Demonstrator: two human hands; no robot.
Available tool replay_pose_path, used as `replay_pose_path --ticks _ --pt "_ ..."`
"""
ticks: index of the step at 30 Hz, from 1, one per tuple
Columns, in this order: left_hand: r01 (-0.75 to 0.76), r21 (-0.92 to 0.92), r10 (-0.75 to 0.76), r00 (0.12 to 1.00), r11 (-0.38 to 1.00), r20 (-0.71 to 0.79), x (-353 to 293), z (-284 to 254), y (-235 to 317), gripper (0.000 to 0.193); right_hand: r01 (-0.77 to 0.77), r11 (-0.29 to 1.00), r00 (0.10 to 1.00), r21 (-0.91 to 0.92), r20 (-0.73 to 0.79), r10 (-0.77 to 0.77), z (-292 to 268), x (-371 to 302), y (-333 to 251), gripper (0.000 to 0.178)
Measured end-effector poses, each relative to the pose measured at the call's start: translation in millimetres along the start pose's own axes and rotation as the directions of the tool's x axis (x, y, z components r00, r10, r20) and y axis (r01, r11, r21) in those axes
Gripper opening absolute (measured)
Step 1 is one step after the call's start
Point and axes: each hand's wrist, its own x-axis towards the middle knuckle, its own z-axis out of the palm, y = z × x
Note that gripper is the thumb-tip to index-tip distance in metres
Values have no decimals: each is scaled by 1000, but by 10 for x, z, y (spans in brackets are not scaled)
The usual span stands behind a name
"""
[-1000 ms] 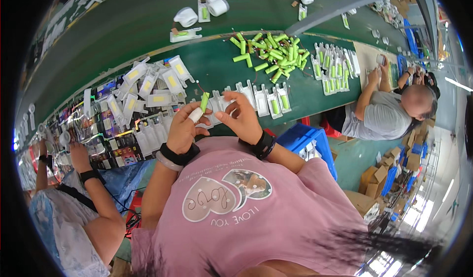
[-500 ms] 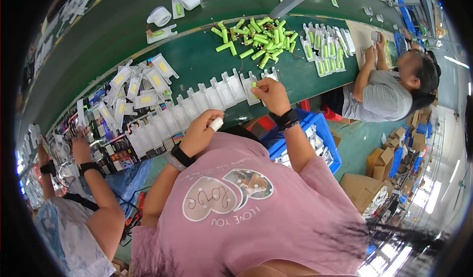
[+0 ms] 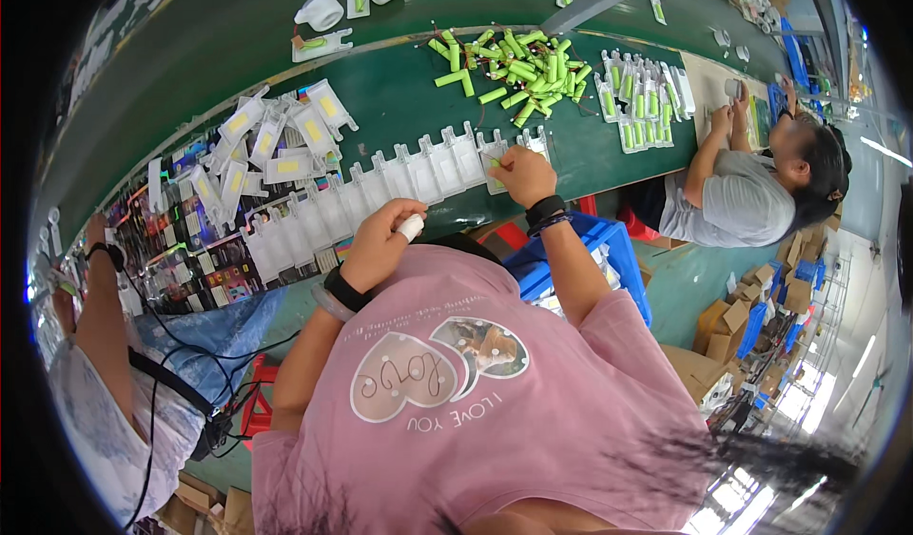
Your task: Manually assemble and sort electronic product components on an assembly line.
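My right hand (image 3: 528, 175) is closed, its fingertips pinching a green cylindrical battery (image 3: 495, 163) at a clear-white plastic casing (image 3: 495, 185). The fingers partly hide the battery. This casing lies near the right end of a long row of similar open casings (image 3: 418, 175) on the table. My left hand (image 3: 378, 248) hovers just in front of the row, its fingers curled together. A white piece (image 3: 411, 228) shows at its thumb; I cannot tell whether it is a wrap or something held.
A heap of green batteries (image 3: 518, 69) lies beyond my right hand. Casings with batteries (image 3: 639, 102) stand farther right, and panels with yellow strips (image 3: 285, 136) pile up at left. A blue crate (image 3: 618, 259) is beside me. People work on both sides.
My right hand stays at the same casing, its fingers now lower over the battery. The left hand has hardly moved. The person at left has shifted farther left, and the view has turned slightly.
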Motion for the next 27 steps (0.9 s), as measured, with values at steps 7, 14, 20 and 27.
replay_pose_path --ticks 7,14,20,27 --pt "-64 -9 64 998 998 -20 -18 -90 1 22 38 989 999 -145 10 -37 -42 -34 -90 31" --pt "-11 -84 2 994 996 -113 -155 -261 70 23 262 965 952 -28 -156 -263 -381 271 -524 22" --pt "-29 -97 17 992 995 -125 -185 -344 46 23 370 852 868 -371 -190 -460 53 1052 -889 28" --pt "-4 -191 -37 977 982 -212 -261 -409 30 22 683 718 687 -135 -216 -694 -55 1207 -837 17"
